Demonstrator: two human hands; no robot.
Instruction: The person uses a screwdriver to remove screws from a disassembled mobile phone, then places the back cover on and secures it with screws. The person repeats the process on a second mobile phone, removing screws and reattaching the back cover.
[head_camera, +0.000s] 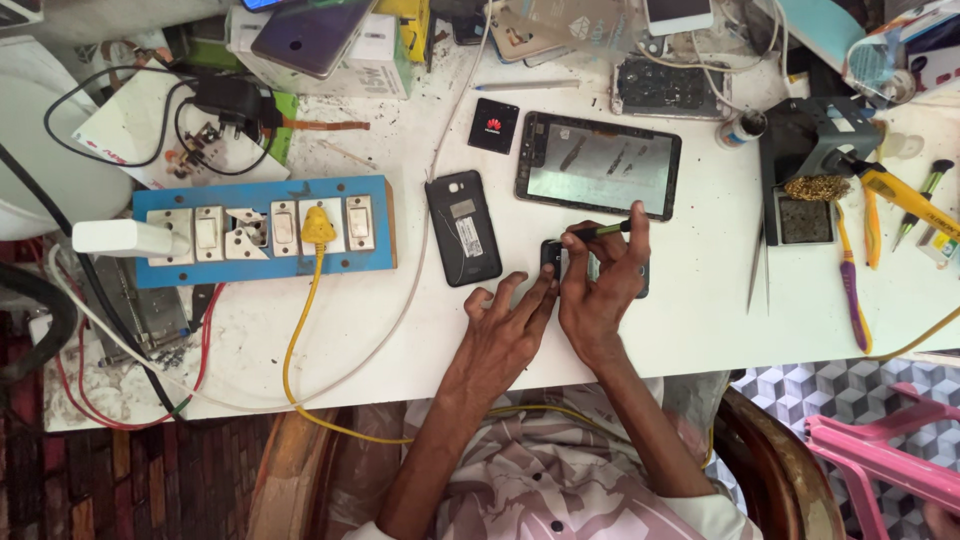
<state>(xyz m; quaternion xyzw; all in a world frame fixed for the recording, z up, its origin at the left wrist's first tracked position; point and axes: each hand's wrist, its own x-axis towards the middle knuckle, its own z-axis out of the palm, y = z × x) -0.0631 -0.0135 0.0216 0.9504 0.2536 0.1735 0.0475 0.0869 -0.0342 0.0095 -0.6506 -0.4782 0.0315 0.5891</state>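
A small dark phone (551, 255) lies flat on the white workbench (700, 310), mostly hidden under my hands. My left hand (508, 325) rests on the bench with fingers spread, its fingertips pressing the phone's left end. My right hand (600, 280) is above the phone and pinches a thin green-and-black screwdriver (600, 231), tip pointing left toward the phone's top edge. Beyond the hands lies a black tablet (598, 164) with a glossy screen. A black phone body with its back removed (463, 228) lies to the left.
A blue board of switches and sockets (262, 231) with a yellow plug and cable sits left. A soldering stand (806, 170), tweezers (757, 270) and screwdrivers (850, 270) lie at right. Phones, boxes and cables crowd the back edge. A pink plastic stool (880, 455) stands lower right.
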